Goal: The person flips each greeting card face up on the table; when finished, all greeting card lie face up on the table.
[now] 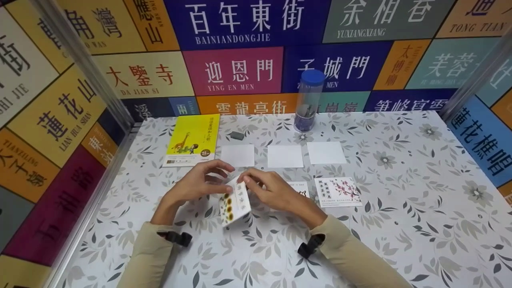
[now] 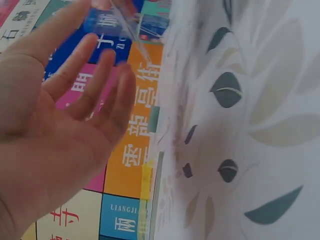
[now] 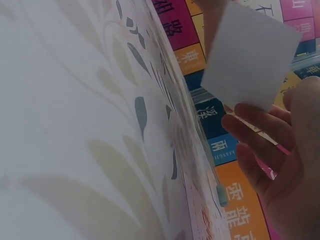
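A thin yellow paper book (image 1: pixel 193 140) with a giraffe on it lay at the left of the flowery table (image 1: pixel 400 208). Just in front of it, the left hand (image 1: pixel 199 183) and the right hand (image 1: pixel 269 191) pinched a small white card with sunflower pictures (image 1: pixel 234 203) between them, lifted off the table. Three plain white paper squares (image 1: pixel 285 155) lay in a row behind the hands. A white card with pink blossoms (image 1: pixel 338 191) lay to the right. A tall clear tube with a blue cap (image 1: pixel 308 100) stood at the back.

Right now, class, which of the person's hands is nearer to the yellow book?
Left. The left hand holds the sunflower card just below the yellow book; the right hand holds that card too, further to the right.
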Motion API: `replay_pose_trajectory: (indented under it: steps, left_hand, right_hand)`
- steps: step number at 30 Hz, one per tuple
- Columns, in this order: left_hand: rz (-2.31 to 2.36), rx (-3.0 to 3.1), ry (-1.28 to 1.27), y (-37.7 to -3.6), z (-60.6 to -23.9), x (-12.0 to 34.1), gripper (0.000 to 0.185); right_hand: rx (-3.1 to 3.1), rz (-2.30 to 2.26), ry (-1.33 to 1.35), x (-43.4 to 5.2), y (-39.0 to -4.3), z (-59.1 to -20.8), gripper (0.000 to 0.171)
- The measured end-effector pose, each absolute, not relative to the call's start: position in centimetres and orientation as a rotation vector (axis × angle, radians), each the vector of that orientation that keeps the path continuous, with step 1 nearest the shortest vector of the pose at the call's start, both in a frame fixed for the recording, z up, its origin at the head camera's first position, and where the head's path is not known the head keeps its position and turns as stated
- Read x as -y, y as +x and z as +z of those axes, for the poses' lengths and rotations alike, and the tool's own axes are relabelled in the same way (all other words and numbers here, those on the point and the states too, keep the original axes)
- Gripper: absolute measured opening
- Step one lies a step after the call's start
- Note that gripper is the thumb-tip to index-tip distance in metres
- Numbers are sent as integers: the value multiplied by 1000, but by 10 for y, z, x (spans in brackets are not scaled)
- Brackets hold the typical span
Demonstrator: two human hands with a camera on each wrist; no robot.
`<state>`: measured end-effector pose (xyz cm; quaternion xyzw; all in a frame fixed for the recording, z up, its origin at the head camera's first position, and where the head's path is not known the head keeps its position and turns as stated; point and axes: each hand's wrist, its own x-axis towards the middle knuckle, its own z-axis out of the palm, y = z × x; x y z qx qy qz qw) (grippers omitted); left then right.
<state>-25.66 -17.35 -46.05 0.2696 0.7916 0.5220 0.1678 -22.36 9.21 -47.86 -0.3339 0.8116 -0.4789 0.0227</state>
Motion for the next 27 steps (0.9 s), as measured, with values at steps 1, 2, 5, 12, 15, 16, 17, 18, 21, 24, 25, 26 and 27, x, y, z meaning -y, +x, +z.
replay_pose_trajectory:
  steps: [1,2,5,12,15,16,17,18,21,24,25,26,27]
  left_hand:
    - [1450,-2280,781,-257,-462,172,52]
    - [1419,-2306,790,-257,-463,171,53]
    - [1384,-2331,794,-257,-465,169,49]
    - [1404,-2325,759,-256,-466,171,51]
    - [1404,-2344,764,-256,-467,173,56]
    - [1395,-2358,765,-256,-467,173,55]
    - [1389,-2369,762,-255,-467,173,53]
    - [1377,-2381,755,-255,-468,173,51]
    - [1343,-2406,707,-255,-469,173,44]
    - [1306,-2412,671,-255,-471,173,44]
    - [1286,-2420,666,-255,-471,173,46]
    - [1255,-2440,671,-255,-471,174,48]
    - [1225,-2459,678,-255,-472,174,50]
  right_hand:
    - [-2499,-1494,-1038,-92,-223,-479,29]
    - [-2492,-1496,-1041,-92,-223,-478,28]
    - [-2448,-1511,-1048,-91,-222,-479,25]
    - [-2559,-1430,-1000,-93,-225,-480,64]
    - [-2649,-1346,-890,-96,-226,-482,76]
    - [-2682,-1301,-849,-97,-226,-482,79]
    - [-2709,-1259,-812,-98,-226,-483,80]
    - [-2738,-1211,-788,-99,-227,-484,81]
    - [-2811,-1062,-748,-100,-227,-486,85]
    - [-2832,-987,-757,-101,-227,-488,87]
    - [-2833,-975,-765,-101,-227,-488,88]
    - [-2832,-962,-772,-101,-227,-489,88]
    - [-2830,-955,-776,-101,-227,-490,88]
